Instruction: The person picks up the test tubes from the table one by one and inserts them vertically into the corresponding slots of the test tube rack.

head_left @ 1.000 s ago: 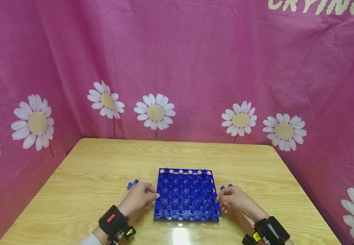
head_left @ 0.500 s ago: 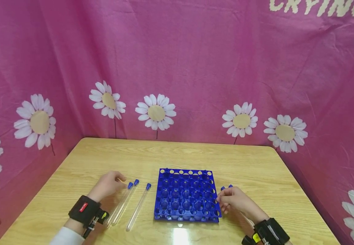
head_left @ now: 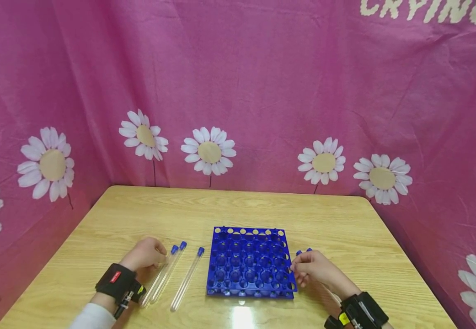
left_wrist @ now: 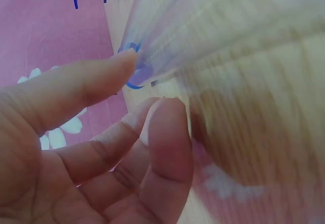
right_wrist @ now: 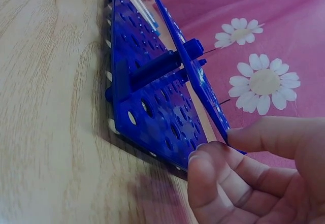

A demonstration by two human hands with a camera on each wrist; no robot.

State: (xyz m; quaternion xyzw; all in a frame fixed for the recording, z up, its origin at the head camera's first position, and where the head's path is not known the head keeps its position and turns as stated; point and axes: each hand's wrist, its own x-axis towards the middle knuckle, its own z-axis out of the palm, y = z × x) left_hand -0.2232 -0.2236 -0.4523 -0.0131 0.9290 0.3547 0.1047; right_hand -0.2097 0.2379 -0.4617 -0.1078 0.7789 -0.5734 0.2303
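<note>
A blue two-tier test tube rack (head_left: 251, 261) stands on the wooden table. My right hand (head_left: 314, 270) pinches its right edge; in the right wrist view the thumb (right_wrist: 254, 136) lies on the upper plate, with the fingers curled below. My left hand (head_left: 147, 254) is at the left side of two clear test tubes (head_left: 163, 279) with blue caps that lie close together. In the left wrist view its thumb overlaps one tube's capped end (left_wrist: 139, 74), and a gap shows between thumb and fingers. A third test tube (head_left: 186, 281) lies between that pair and the rack.
Two more blue caps (head_left: 304, 251) show behind the right hand, which hides most of their tubes. A pink curtain (head_left: 238, 91) with daisies hangs round the table (head_left: 238, 203). A bright light reflection falls in front of the rack.
My left hand has left the rack's left edge and moved left, past the tubes, then slightly down to their side. My right hand has kept its grip, and the rack is still.
</note>
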